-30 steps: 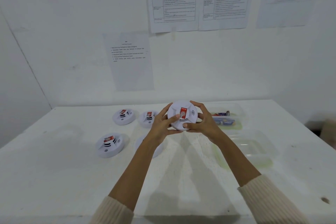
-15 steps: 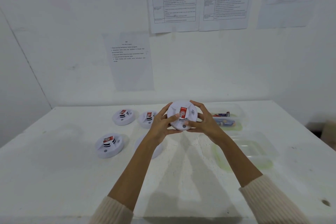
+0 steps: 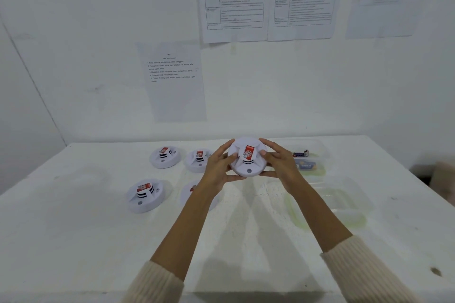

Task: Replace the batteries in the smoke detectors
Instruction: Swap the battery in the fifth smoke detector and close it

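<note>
Now, left of the action, four more detectors (image 3: 164, 157) sit on the desk (image 3: 73, 229), while the left hand (image 3: 216, 170) and right hand (image 3: 283, 167) clamp a raised detector (image 3: 247, 157) by its rim, above the desk's middle. Twist too hard and it could slip and drop; the battery tub (image 3: 301, 154) waits at right. The detector's red label is too small to read.

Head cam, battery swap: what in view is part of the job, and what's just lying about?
Job:
- white round smoke detector with red label, gripped by left hand and right hand
- four more white detectors on the white table
- clear plastic tub holding batteries
- empty clear plastic tub, probably for old cells

Lying about:
- printed paper sheets on the wall
</note>
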